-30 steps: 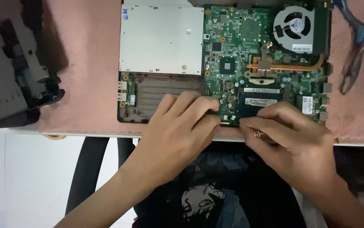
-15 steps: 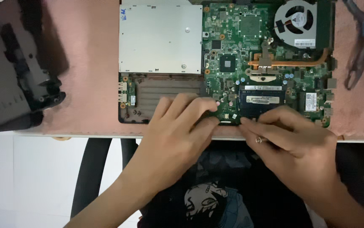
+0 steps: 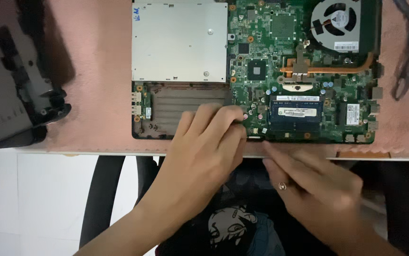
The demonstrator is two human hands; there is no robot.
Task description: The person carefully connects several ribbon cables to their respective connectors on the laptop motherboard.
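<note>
An opened laptop base lies on the pink table, showing a green circuit board [image 3: 261, 47], a silver drive cage [image 3: 178, 42], a round fan [image 3: 339, 19] and a dark memory module [image 3: 297, 113]. My left hand [image 3: 204, 147] lies palm down over the base's front edge, with bent fingertips touching the board's lower left corner; whether it grips anything is hidden. My right hand [image 3: 318, 189], blurred and with a ring on one finger, hovers below the table edge. Its fingers stretch toward the board's front edge, apart from it, and nothing shows in it.
A black plastic laptop cover [image 3: 5, 95] lies at the far left of the table [image 3: 100, 95]. A dark blue-handled tool [image 3: 408, 52] rests at the far right. Below the table edge are a black chair [image 3: 100, 199] and my lap.
My right hand has drawn back from the board's front edge toward me and now sits off the table. My left hand has stayed on the board's corner.
</note>
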